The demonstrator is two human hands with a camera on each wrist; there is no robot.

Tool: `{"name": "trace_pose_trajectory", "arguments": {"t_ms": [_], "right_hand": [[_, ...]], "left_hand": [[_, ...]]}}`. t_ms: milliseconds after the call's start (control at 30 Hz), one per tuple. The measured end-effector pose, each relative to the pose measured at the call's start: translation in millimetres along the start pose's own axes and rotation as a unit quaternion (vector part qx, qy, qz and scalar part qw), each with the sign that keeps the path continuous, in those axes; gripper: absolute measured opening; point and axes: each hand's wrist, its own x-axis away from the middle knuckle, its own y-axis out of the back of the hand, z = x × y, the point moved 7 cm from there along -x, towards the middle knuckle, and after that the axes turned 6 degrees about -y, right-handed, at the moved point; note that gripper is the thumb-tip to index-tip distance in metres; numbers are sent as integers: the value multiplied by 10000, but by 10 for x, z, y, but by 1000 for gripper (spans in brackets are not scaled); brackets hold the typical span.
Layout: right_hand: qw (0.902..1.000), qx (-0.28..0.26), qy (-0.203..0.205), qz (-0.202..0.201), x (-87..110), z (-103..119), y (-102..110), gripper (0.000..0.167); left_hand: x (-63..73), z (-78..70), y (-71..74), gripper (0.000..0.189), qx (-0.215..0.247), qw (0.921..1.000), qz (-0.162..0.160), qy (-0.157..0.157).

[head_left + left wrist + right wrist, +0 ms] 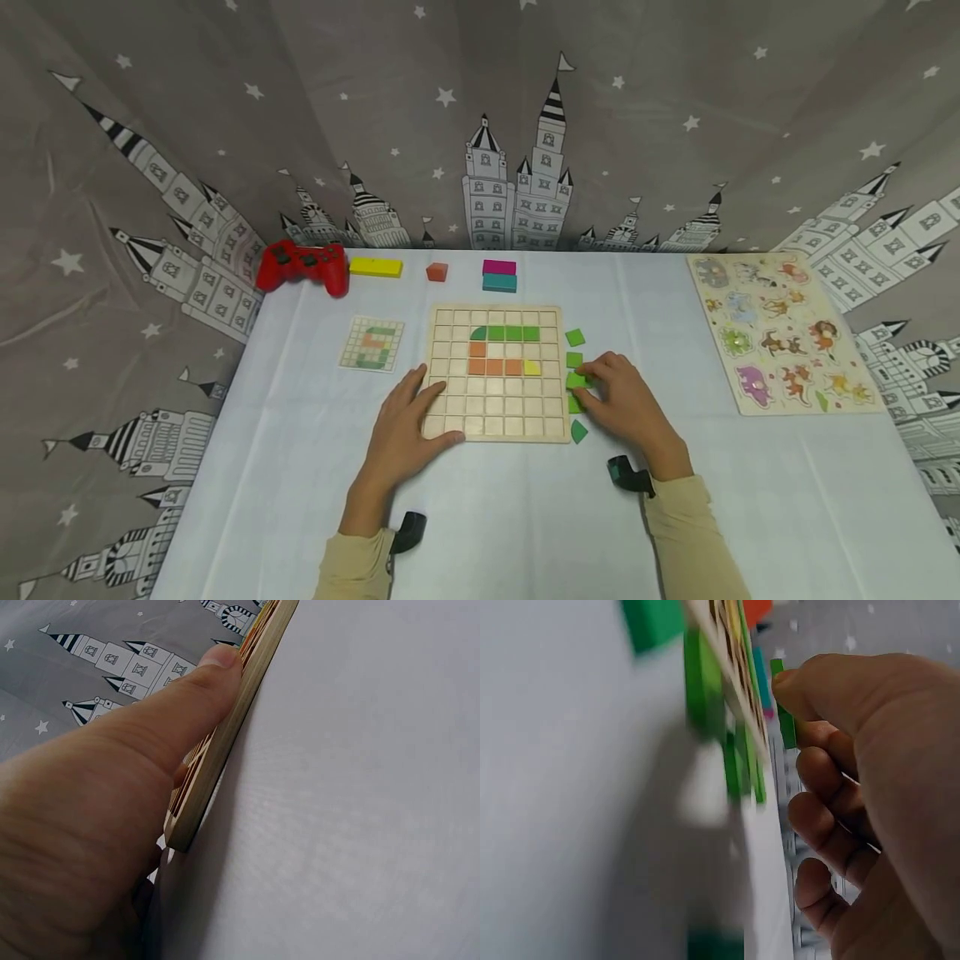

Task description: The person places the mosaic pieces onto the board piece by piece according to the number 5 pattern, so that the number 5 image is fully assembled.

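Note:
A wooden grid board [465, 408] lies in the middle of the table, with green, orange and yellow tiles set in some of its squares. My left hand [405, 429] rests at the board's near left corner, fingers spread along the left side. In the left wrist view its thumb [202, 694] lies over the board's edge. To the right of the board, my right hand [626, 404] pinches a green square tile [786, 720] between thumb and forefinger. Other green square tiles [575, 337] and a green quarter-round tile [578, 432] form a column beside the board.
Left of the board lies a pattern card [372, 343]. Along the back are a red game controller [303, 265], a yellow block [376, 267], an orange block [437, 272], a magenta block [498, 267] and a teal block [499, 283]. An animal puzzle board [765, 317] lies at the right.

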Motion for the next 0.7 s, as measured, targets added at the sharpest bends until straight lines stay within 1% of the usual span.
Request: {"name": "trace_pose_trajectory", "arguments": {"t_ms": [100, 167, 267, 367, 500, 600, 700], "right_hand": [[9992, -58, 398, 50, -47, 205, -80, 29], [9977, -6, 668, 97, -70, 326, -149, 28], [9955, 122, 926, 158, -91, 454, -249, 28], [9946, 350, 949, 213, -106, 506, -334, 27], [9948, 526, 859, 132, -118, 504, -372, 25], [9954, 519, 800, 49, -124, 494, -367, 25], [9958, 507, 763, 55, -129, 498, -362, 25]], "left_hand": [[1, 0, 5, 86, 20, 10000, 32, 15], [1, -2, 6, 88, 35, 10000, 59, 16], [2, 1, 0, 93, 84, 9999, 103, 32], [5, 1, -7, 100, 89, 9999, 138, 29], [8, 2, -16, 104, 23, 9998, 187, 12], [6, 7, -16, 104, 2, 9998, 192, 5], [4, 8, -9, 102, 13, 9998, 180, -3]]}}
